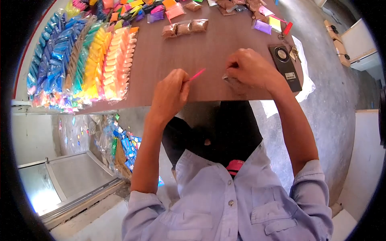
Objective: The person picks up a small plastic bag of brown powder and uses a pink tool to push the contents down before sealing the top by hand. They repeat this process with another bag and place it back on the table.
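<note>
My left hand [173,90] is over the brown table, its fingers closed on a thin pink stick [198,74] that points up and to the right. To its right, the curled fingers of my right hand [251,69] pinch a small clear plastic packet [231,80] near the table's front edge; its contents are hard to make out. The two hands are apart. Beyond them lie three brown-filled packets [184,28] side by side.
Rows of coloured packets [86,60] cover the table's left side. Loose packets [157,15] lie along the far edge. A phone [288,70], keys [295,51] and a white plastic bag [307,80] are at the right. Blue wrappers [129,146] lie on the floor.
</note>
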Demonstrator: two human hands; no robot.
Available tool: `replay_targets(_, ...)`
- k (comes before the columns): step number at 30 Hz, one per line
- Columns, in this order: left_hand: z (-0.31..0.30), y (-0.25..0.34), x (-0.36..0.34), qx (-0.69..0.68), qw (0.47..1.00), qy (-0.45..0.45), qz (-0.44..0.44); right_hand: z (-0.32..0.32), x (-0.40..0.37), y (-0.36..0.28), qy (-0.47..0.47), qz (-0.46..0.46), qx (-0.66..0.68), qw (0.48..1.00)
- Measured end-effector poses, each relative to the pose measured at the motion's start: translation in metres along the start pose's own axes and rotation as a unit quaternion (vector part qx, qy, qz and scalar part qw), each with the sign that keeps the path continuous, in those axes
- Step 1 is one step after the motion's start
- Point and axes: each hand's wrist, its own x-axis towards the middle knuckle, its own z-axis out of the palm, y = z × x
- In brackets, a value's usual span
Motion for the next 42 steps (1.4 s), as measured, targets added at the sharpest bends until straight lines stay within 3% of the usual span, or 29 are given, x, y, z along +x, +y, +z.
replay_targets(5, 0.0, 0.018, 0.005, -0.184, 0.982, -0.047, 0.02, -0.001, 0.01, -0.001, -0.076, 0.032, 0.059, 0.995)
replay_targets(12, 0.004, 0.012, 0.021, -0.187, 0.979, -0.075, 0.026, 0.005, 0.017, -0.004, -0.1, 0.034, 0.017, 0.994)
replay_targets(18, 0.0, 0.01, 0.025, -0.202, 0.977, -0.065, 0.021, 0.014, 0.019, -0.005, -0.058, 0.013, 0.034, 0.998)
replay_targets(27, 0.01, 0.013, 0.031, -0.173, 0.983, -0.047, 0.041, 0.024, 0.02, -0.008, -0.008, -0.004, 0.035, 0.999)
replay_targets(36, 0.007, 0.014, 0.04, -0.004, 0.989, -0.07, 0.132, 0.023, 0.02, -0.014, -0.041, -0.008, 0.064, 0.997)
replay_targets(38, 0.012, 0.013, 0.042, 0.07, 0.981, -0.102, 0.15, 0.023, 0.018, -0.016, -0.017, -0.066, 0.047, 0.997)
replay_targets(42, 0.013, 0.009, 0.045, 0.05, 0.982, -0.109, 0.146, 0.026, 0.005, -0.02, 0.033, -0.088, 0.039, 0.995)
